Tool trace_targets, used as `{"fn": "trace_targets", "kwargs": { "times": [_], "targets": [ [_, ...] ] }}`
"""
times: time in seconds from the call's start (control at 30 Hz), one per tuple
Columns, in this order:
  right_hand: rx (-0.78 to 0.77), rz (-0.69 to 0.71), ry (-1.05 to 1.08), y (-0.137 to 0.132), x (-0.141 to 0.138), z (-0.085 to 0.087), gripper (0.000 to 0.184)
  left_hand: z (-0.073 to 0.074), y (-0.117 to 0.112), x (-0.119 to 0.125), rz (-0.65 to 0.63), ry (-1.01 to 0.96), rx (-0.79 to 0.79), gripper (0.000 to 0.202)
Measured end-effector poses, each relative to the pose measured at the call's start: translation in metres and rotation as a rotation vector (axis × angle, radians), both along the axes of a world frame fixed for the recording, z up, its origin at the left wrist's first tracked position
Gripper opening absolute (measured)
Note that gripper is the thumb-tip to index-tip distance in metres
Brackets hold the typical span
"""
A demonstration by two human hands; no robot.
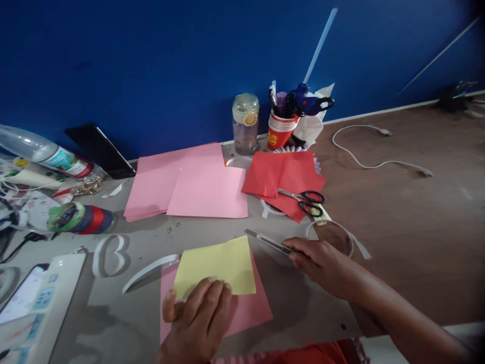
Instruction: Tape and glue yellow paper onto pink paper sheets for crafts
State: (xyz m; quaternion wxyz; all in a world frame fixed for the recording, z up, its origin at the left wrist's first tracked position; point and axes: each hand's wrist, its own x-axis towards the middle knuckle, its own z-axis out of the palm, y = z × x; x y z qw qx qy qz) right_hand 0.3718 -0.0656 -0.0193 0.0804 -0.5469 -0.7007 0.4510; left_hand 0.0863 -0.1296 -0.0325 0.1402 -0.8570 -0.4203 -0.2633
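Note:
My right hand (pixel 318 260) is closed around the handle of a slim utility knife (pixel 267 240), its blade end pointing left above the grey work surface. My left hand (pixel 202 316) presses down on the lower edge of a yellow paper sheet (pixel 220 265), thumb apart from the fingers. Beneath the yellow sheet lies a pink paper (pixel 255 313), showing at the sides and bottom. A curled white paper strip (pixel 149 270) rests by the left edge of the yellow sheet. The knife tip is close to the yellow sheet's upper right corner, not touching it.
Behind are pink sheets (pixel 206 192), red paper (pixel 265 174) with black-handled scissors (pixel 308 199) on top, a lidded bottle (pixel 245 124) and a red paper cup (pixel 280 129) of tools. Left stand a tape roll (pixel 81 218) and a plastic bottle (pixel 49 151). A white cable (pixel 356 162) lies right.

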Motion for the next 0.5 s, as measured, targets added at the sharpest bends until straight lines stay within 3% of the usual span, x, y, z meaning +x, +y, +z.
{"fn": "trace_targets", "kwargs": {
  "times": [0.27, 0.5],
  "targets": [
    [0.019, 0.009, 0.025, -0.002, 0.002, -0.006, 0.027, 0.005, -0.010, 0.008, 0.039, 0.021, -0.034, 0.029],
    [0.018, 0.027, 0.025, -0.004, 0.003, -0.005, 0.027, 0.000, -0.005, 0.013, 0.090, -0.032, 0.027, 0.023]
  ]
}}
